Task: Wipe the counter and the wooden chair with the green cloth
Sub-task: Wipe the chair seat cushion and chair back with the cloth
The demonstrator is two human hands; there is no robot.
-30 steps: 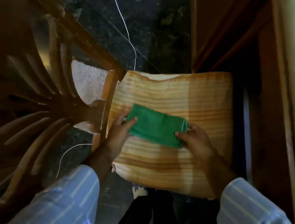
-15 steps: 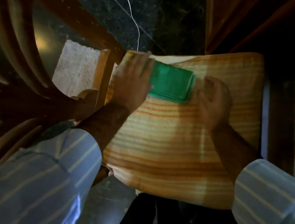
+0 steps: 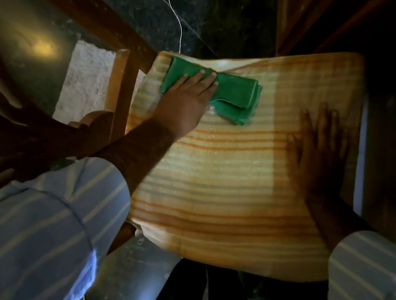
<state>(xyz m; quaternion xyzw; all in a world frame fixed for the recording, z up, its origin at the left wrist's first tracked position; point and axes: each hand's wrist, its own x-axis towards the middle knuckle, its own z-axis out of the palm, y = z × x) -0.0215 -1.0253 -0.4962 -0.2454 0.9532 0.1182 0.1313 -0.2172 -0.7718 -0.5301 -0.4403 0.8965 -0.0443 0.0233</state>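
Note:
The green cloth (image 3: 237,96), folded, lies on the far left corner of the chair's orange-striped seat (image 3: 223,193). My left hand (image 3: 186,103) presses down on the cloth's left half, fingers spread over it. My right hand (image 3: 320,146) rests flat on the seat's right side, apart from the cloth, holding nothing. The wooden chair's frame (image 3: 121,84) runs along the seat's left edge, and its curved slatted back (image 3: 4,96) fills the left of the view. No counter is in view.
A white fluffy mat (image 3: 85,78) lies on the dark speckled floor (image 3: 215,8) behind the chair frame. A thin white cable (image 3: 172,12) trails across the floor. Dark wooden furniture (image 3: 305,16) stands close at the far right.
My left hand has slid with the cloth to the seat's far left corner. My right hand has let go of the cloth and moved right, flat on the seat. The view came closer.

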